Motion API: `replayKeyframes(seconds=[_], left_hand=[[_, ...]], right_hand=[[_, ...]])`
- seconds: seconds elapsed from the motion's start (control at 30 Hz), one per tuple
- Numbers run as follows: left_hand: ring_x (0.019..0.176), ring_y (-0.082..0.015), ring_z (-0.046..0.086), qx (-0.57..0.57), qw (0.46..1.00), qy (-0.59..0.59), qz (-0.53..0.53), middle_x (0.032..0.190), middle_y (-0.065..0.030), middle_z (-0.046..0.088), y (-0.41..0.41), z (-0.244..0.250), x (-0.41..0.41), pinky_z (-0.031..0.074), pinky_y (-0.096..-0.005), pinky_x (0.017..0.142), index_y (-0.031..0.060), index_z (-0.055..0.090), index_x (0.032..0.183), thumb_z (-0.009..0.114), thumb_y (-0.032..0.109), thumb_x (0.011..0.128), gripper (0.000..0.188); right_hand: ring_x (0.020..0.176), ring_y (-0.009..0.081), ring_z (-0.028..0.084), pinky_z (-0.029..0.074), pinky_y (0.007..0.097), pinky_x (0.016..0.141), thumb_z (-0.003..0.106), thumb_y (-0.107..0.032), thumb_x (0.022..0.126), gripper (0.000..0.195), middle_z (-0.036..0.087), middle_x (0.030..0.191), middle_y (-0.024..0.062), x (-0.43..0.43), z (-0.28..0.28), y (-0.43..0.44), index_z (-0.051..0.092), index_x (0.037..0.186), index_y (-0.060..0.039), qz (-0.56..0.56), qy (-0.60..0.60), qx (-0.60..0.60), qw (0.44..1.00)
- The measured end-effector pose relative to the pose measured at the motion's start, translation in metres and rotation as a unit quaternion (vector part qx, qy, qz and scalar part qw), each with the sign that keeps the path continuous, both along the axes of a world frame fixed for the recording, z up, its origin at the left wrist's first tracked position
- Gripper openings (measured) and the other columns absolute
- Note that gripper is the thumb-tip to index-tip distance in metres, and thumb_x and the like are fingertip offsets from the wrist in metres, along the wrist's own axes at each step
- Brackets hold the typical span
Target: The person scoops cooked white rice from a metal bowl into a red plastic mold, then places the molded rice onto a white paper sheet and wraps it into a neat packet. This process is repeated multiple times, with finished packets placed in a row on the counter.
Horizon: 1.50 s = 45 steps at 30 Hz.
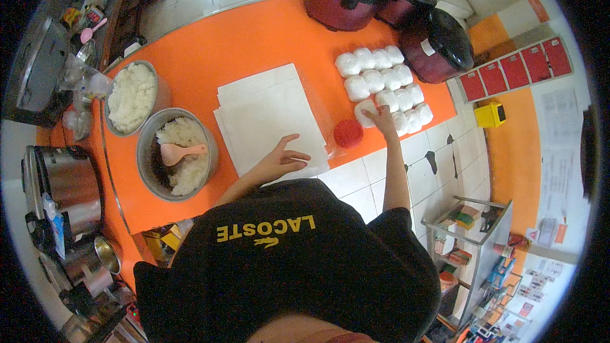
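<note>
My right hand has its fingers on a white paper-wrapped rice parcel, at the near left corner of several rows of similar white parcels. Just left of that parcel is a round red plastic mould or lid. My left hand holds nothing; its fingers are apart above a stack of white wrapping paper sheets. Clear plastic film shows along the stack's right edge. Farther left, a metal pot contains cooked rice and a pink rice paddle.
A second pot full of rice stands behind the first on the orange table. Large dark red rice cookers with black lids occupy the far right corner. A metal shelf rack is at my right; steel pots are at left.
</note>
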<state>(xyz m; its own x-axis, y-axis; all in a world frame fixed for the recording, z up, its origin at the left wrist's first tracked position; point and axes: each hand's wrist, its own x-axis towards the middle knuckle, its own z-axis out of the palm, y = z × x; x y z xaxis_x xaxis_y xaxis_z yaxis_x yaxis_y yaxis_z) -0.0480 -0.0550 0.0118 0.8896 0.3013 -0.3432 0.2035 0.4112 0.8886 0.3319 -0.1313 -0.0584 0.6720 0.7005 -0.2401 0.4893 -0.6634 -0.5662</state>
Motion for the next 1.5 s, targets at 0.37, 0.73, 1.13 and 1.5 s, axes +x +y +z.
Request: replayKeyframes(seconds=[0.37, 0.73, 1.13, 1.5], left_hand=[[0.116, -0.0233, 0.047, 0.03, 0.981, -0.16, -0.11, 0.12, -0.0117, 0.053, 0.033, 0.104, -0.052, 0.036, -0.0372, 0.101, 0.0049, 0.05, 0.12, 0.062, 0.025, 0.088, 0.04], [0.078, -0.0368, 0.052, 0.168, 0.763, -0.434, -0.448, 0.081, -0.0176, 0.048, -0.025, 0.235, -0.053, 0.041, -0.0428, 0.068, -0.0044, 0.048, 0.088, 0.052, 0.025, 0.091, 0.03], [0.086, -0.0369, 0.054, 0.156, 0.835, -0.506, -0.148, 0.092, -0.0185, 0.052, -0.017, 0.259, -0.157, 0.045, -0.042, 0.069, 0.0001, 0.048, 0.097, 0.048, 0.029, 0.093, 0.029], [0.1, -0.0336, 0.055, 0.278, 0.915, -0.254, 0.143, 0.109, -0.0149, 0.053, 0.022, 0.176, -0.34, 0.049, -0.0432, 0.077, 0.0058, 0.044, 0.117, 0.055, 0.041, 0.088, 0.047]], right_hand=[[0.095, 0.0385, 0.054, 0.049, 0.0451, 0.076, 0.075, -0.027, 0.068, 0.058, 0.052, 0.105, 0.0208, -0.046, 0.011, -0.002, 0.048, 0.113, -0.0014, 0.063, -0.359, -0.021, 0.931], [0.101, 0.0422, 0.051, 0.047, 0.0487, 0.08, 0.073, -0.044, 0.068, 0.07, 0.048, 0.113, 0.0214, -0.082, 0.021, -0.014, 0.047, 0.12, -0.0046, 0.114, -0.281, 0.005, 0.953], [0.093, 0.0304, 0.06, 0.049, 0.039, 0.081, 0.073, -0.039, 0.072, 0.069, 0.058, 0.103, 0.0213, -0.184, 0.06, 0.028, 0.044, 0.119, 0.0014, 0.136, -0.12, 0.145, 0.973], [0.108, 0.0243, 0.057, 0.043, 0.0364, 0.095, 0.045, -0.026, 0.094, 0.04, 0.058, 0.119, 0.0138, -0.449, 0.195, 0.137, 0.052, 0.124, 0.0002, 0.447, 0.424, 0.185, 0.765]])
